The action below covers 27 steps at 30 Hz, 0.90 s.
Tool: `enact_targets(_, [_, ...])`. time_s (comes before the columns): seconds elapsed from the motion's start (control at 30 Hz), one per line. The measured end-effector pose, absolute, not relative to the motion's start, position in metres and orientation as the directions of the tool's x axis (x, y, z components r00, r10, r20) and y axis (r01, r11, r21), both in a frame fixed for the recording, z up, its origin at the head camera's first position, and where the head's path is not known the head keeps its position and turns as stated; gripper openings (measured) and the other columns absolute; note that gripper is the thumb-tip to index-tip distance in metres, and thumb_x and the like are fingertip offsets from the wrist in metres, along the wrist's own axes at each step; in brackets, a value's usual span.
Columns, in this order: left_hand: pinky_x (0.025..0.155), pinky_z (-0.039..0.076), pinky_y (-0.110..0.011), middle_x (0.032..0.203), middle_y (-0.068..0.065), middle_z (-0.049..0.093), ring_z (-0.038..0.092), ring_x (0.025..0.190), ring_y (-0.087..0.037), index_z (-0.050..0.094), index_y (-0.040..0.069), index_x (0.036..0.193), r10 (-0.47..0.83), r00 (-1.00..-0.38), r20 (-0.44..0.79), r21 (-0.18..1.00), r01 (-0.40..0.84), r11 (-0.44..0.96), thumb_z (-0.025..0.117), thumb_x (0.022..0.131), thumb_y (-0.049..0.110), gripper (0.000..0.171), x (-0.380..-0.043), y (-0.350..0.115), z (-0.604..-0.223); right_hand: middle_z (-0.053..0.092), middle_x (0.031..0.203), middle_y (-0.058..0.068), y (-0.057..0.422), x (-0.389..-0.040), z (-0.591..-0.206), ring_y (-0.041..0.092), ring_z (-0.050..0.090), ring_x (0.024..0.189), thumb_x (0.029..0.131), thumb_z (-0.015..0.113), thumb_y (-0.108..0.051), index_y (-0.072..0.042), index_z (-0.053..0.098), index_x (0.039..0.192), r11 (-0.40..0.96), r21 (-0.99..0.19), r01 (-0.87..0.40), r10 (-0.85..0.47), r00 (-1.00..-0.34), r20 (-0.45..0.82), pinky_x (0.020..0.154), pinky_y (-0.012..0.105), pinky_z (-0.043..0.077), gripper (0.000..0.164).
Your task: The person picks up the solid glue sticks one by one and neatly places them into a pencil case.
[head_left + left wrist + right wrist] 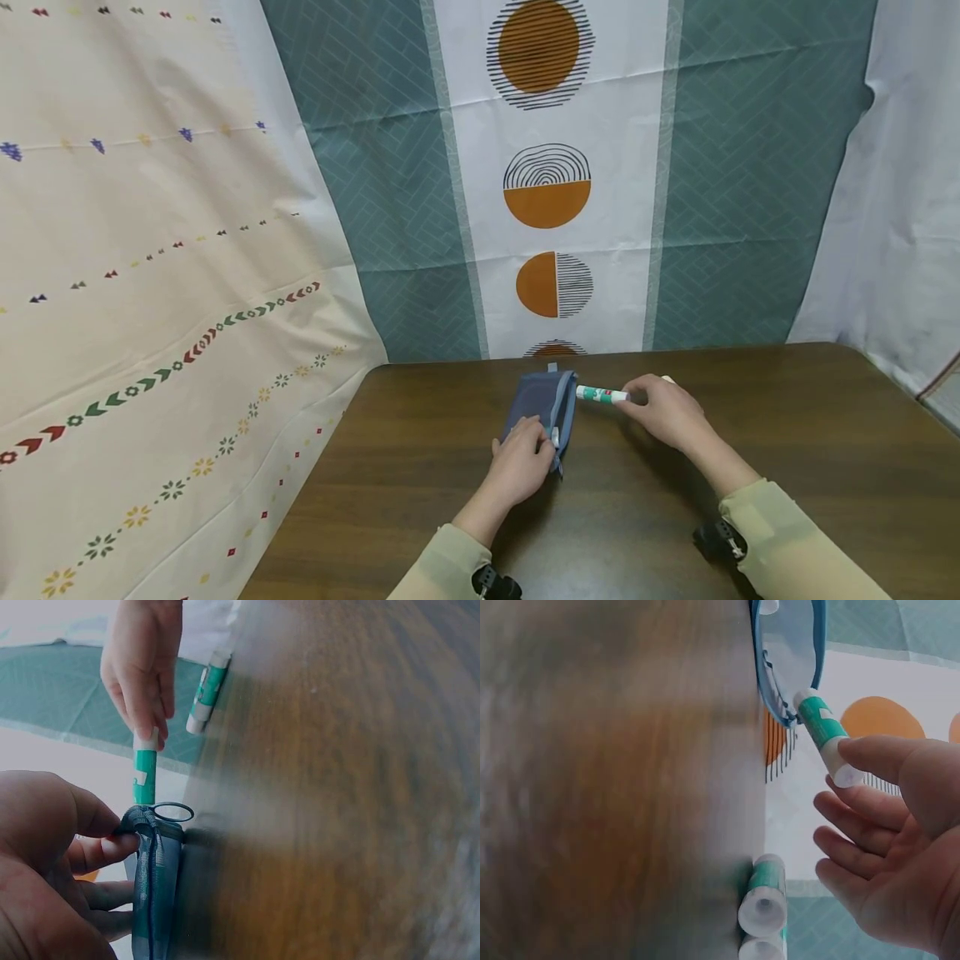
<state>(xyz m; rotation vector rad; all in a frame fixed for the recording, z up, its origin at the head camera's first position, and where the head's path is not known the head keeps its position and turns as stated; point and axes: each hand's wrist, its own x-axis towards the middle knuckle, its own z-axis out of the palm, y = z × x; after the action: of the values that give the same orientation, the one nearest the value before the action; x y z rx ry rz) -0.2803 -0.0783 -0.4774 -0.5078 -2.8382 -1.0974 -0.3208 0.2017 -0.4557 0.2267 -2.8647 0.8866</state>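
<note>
A blue zippered pouch (534, 396) rests on the table with its mouth gaping toward the right. My left hand (519, 460) pinches the pouch's near end, thumb and finger at the edge beside the zipper in the left wrist view. Between thumb and fingers, my right hand (667, 410) holds a green-and-white glue stick (600, 394) by one end. Its free end points at the pouch and overlaps the opening's rim in the right wrist view. Inside the pouch a white end (768, 606) shows. More glue sticks (763, 900) lie on the table beyond my right hand, mostly hidden in the head view.
The brown wooden table (420, 517) runs back to a patterned green-and-white cloth (555, 125). A cream embroidered cloth (150, 250) hangs along the left side, and white fabric (900, 208) hangs at the right.
</note>
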Motion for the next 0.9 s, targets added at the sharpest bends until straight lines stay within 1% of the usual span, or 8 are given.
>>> enact_targets(0.1, [0.112,0.019,-0.092,0.161,-0.017,0.058,0.043,0.157,-0.045,0.057,0.016,0.083,0.283,-0.942,0.178,0.641,0.329,0.693,0.057,0.107,0.011,0.024,-0.281,-0.078,-0.478,0.077,0.117,0.017,0.199,-0.32,-0.455,0.019,0.054,0.067,0.103,0.078,-0.035,-0.004,0.078,0.123,0.804,-0.562,-0.195,-0.129,-0.979,0.156,0.058,0.037,0.044,0.037])
enact_targets(0.17, [0.111,0.02,-0.093,0.159,-0.016,0.059,0.043,0.156,-0.045,0.056,0.016,0.083,0.286,-0.94,0.184,0.637,0.336,0.694,0.056,0.107,0.011,0.025,-0.281,-0.078,-0.478,0.078,0.117,0.017,0.197,-0.32,-0.456,0.018,0.052,0.064,0.103,0.078,-0.033,-0.002,0.078,0.124,0.796,-0.57,-0.206,-0.141,-0.977,0.157,0.059,0.036,0.045,0.038])
enact_targets(0.23, [0.111,0.02,-0.093,0.159,-0.016,0.059,0.043,0.156,-0.046,0.056,0.016,0.083,0.29,-0.939,0.185,0.634,0.339,0.695,0.056,0.107,0.011,0.025,-0.281,-0.079,-0.479,0.076,0.124,0.02,0.195,-0.32,-0.455,0.019,0.056,0.07,0.102,0.079,-0.032,0.0,0.078,0.123,0.789,-0.572,-0.225,-0.155,-0.973,0.169,0.063,0.038,0.049,0.038])
enact_targets(0.33, [0.111,0.019,-0.092,0.16,-0.017,0.059,0.043,0.156,-0.046,0.056,0.016,0.083,0.291,-0.94,0.18,0.635,0.336,0.695,0.056,0.107,0.011,0.024,-0.282,-0.079,-0.479,0.077,0.125,0.02,0.192,-0.319,-0.457,0.022,0.065,0.084,0.102,0.08,-0.032,0.0,0.079,0.121,0.787,-0.571,-0.233,-0.165,-0.972,0.169,0.074,0.046,0.056,0.037])
enact_targets(0.47, [0.112,0.018,-0.092,0.161,-0.019,0.057,0.042,0.157,-0.045,0.057,0.016,0.084,0.283,-0.944,0.168,0.645,0.322,0.693,0.057,0.106,0.011,0.023,-0.282,-0.079,-0.477,0.076,0.125,0.02,0.187,-0.319,-0.459,0.026,0.067,0.094,0.102,0.08,-0.032,0.0,0.08,0.121,0.781,-0.58,-0.232,-0.179,-0.973,0.148,0.087,0.054,0.058,0.037])
enact_targets(0.6, [0.113,0.017,-0.092,0.162,-0.02,0.056,0.042,0.157,-0.045,0.057,0.016,0.085,0.281,-0.945,0.166,0.648,0.32,0.691,0.057,0.107,0.011,0.022,-0.282,-0.079,-0.477,0.076,0.126,0.019,0.182,-0.321,-0.461,0.026,0.064,0.093,0.102,0.08,-0.032,-0.001,0.08,0.12,0.772,-0.595,-0.222,-0.181,-0.975,0.129,0.088,0.054,0.057,0.036])
enact_targets(0.73, [0.113,0.016,-0.091,0.162,-0.019,0.056,0.041,0.158,-0.045,0.057,0.016,0.084,0.278,-0.947,0.16,0.654,0.313,0.689,0.058,0.107,0.011,0.023,-0.282,-0.079,-0.477,0.076,0.125,0.019,0.175,-0.321,-0.462,0.028,0.068,0.1,0.101,0.08,-0.034,-0.003,0.081,0.118,0.767,-0.6,-0.227,-0.194,-0.974,0.121,0.091,0.055,0.057,0.035])
enact_targets(0.9, [0.114,0.016,-0.091,0.162,-0.019,0.056,0.041,0.158,-0.044,0.058,0.016,0.085,0.269,-0.951,0.15,0.659,0.299,0.69,0.059,0.107,0.012,0.023,-0.282,-0.079,-0.477,0.077,0.121,0.015,0.167,-0.321,-0.462,0.027,0.067,0.099,0.101,0.081,-0.035,-0.005,0.082,0.115,0.761,-0.605,-0.232,-0.202,-0.972,0.119,0.091,0.055,0.058,0.034])
